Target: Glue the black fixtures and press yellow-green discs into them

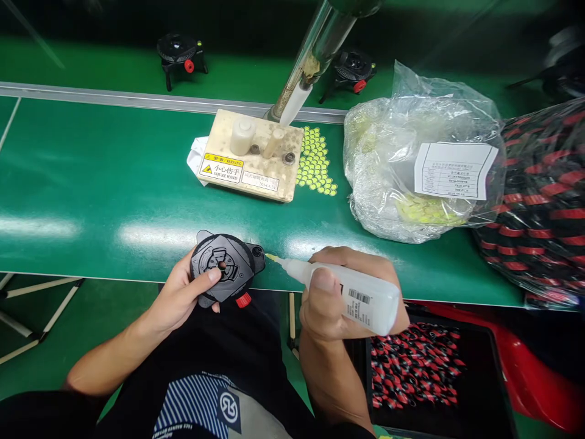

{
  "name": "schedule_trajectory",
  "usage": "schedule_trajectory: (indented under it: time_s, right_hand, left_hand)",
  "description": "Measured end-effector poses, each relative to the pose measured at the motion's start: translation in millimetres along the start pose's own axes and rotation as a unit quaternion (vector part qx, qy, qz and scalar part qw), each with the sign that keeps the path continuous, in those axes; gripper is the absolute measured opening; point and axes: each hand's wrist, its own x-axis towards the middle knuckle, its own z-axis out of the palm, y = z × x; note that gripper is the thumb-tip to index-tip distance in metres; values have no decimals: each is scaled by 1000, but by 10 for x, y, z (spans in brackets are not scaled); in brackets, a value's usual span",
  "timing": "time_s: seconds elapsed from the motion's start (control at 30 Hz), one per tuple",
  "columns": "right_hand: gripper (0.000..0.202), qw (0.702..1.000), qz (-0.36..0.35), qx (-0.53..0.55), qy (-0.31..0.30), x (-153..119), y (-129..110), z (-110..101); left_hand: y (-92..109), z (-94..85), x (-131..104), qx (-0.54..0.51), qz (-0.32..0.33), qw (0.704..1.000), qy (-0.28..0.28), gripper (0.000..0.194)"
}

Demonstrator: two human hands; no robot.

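My left hand (185, 286) grips a black round plastic base (228, 259) with corner lobes, its thumb across the face near the centre hole. A red knob (244, 300) sticks out of the base's lower edge. In my right hand (338, 299) is a white squeeze bottle (365, 296) with a barcode label, lying nearly level. Its thin yellowish nozzle tip (270, 257) points left, right beside the small round recess in the base's right lobe. Whether the tip touches the base I cannot tell.
Behind stands a cream fixture block (251, 155) with a warning label, under a metal post (315, 46). Several yellow-green round vials (315, 161) lie beside it. Farther right are a clear bag (379, 183) and bagged red-black parts (543, 201). A black tray (484, 366) holds red-black pieces (415, 366).
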Motion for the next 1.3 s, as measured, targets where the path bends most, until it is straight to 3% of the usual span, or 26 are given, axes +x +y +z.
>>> schedule_trajectory:
  time_s: [0.83,1.03,1.2,1.3]
  right_hand:
    - [11,999,-9,-27,-14,-46,21,-13]
    - [10,998,-57,3,23,-60,62,-6]
    - [8,992,-121,-22,11,-60,65,19]
    - [10,992,-120,-36,-5,-66,35,39]
  left_hand:
    - [-17,1,1,5,12,1000,-10,33]
    - [-49,-35,0,46,45,998,-20,31]
    - [-94,-57,-19,72,61,995,-18,36]
    - [-120,-55,-31,107,84,991,-7,40]
